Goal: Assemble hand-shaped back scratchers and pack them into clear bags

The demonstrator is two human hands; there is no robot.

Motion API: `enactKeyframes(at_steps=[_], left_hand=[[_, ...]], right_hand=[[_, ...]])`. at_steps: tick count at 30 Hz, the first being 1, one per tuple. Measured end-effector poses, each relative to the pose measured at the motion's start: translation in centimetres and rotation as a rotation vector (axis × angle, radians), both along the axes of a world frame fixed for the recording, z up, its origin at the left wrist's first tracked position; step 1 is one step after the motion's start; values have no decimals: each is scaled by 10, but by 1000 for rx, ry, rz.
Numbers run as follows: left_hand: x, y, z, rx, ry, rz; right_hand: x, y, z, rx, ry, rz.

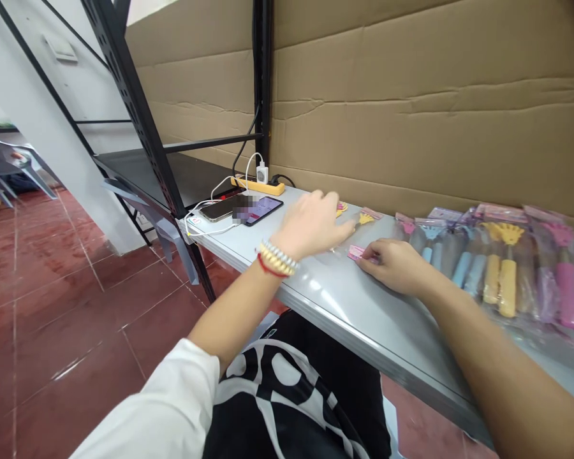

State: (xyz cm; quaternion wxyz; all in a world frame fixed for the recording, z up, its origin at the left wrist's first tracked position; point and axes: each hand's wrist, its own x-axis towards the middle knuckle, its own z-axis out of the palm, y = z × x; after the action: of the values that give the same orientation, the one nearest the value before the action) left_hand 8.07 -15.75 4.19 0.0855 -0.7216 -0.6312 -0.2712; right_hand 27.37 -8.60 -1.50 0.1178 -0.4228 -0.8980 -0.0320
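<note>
My left hand lies palm down on a clear plastic packet with a yellow hand-shaped toy, on the grey shelf board. Its fingers are curled over the packet's left end. My right hand rests just to the right, fingers pinched on the packet's pink card end. A beaded bracelet and a red string circle my left wrist.
A row of bagged scratchers with blue, yellow and pink handles lies to the right. Two phones charge at the left by a yellow power strip. Cardboard backs the shelf. Black rack posts stand at the left above red floor tiles.
</note>
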Motion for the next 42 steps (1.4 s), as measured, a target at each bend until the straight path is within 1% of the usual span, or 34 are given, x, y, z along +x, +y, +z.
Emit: enactKeyframes(at_steps=[2,3,4,5,6,8,9,10,11,12,15,17,19,28,32,34,40,42], left_hand=[[3,30,20,-23,35,-31],[5,44,26,-49,35,-31],[8,57,27,-60,37,-25],[10,68,25,-45,37,-1],[13,78,20,-9,34,30],[15,92,3,72,36,75],[16,96,-7,84,38,86],[15,99,-16,40,44,86],[15,100,-24,-18,50,82],[14,101,-30,-45,58,77],[11,99,-40,-169,88,53],[11,98,-41,-271,95,39],[11,97,-41,-339,93,26],[9,96,-37,-478,124,18],[10,94,-36,-487,123,13],[11,93,-35,-455,102,19],[9,97,-35,-218,-33,76],[5,99,-31,-142,-86,89]], right_hand=[[1,1,-1,-11,9,-1],[2,1,-2,-17,14,-2],[3,1,-2,-22,18,-5],[4,1,-2,-26,22,-7],[5,2,-2,-29,24,-7],[7,2,-2,-28,18,-7],[7,2,-2,-24,14,-7],[7,2,-2,-18,11,-8],[7,3,-2,-11,11,-11],[7,3,-2,-7,16,-13],[8,5,-2,-9,33,-15],[9,6,-3,-14,42,-19],[11,7,-4,-9,50,-24],[10,6,-3,-23,17,-21],[9,3,0,-34,33,-33],[10,3,0,-32,43,-38],[10,4,-1,17,91,-4],[7,-1,4,21,119,-4]])
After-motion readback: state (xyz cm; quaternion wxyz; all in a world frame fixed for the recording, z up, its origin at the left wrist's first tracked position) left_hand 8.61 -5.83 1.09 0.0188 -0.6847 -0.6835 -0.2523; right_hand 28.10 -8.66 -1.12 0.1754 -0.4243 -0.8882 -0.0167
